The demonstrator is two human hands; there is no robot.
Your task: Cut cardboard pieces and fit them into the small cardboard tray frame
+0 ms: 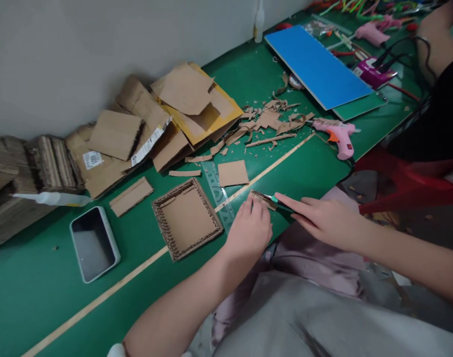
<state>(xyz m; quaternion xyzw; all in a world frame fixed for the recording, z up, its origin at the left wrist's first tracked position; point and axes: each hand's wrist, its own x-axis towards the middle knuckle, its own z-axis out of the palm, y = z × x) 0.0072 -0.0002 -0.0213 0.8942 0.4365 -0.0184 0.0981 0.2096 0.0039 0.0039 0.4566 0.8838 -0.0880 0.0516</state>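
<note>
My left hand [251,225] is closed at the table's front edge, its fingertips pinching a small piece of cardboard [270,204]. My right hand [317,214] grips scissors [271,198] with teal and black handles, and the blades lie against that piece. Just left of my left hand sits a shallow square cardboard box [187,220] with corrugated walls and an open top. A clear plastic ruler [213,181] lies partly beneath a square cardboard piece [232,173]. A narrow cardboard rectangle [131,197] rests left of the box.
A phone [93,244] and a white glue bottle [55,199] lie at left. Cardboard stacks [116,134] line the wall beside torn scraps [269,119]. A pink glue gun [340,136], a blue board [315,64] and another person's arm [436,37] are at right.
</note>
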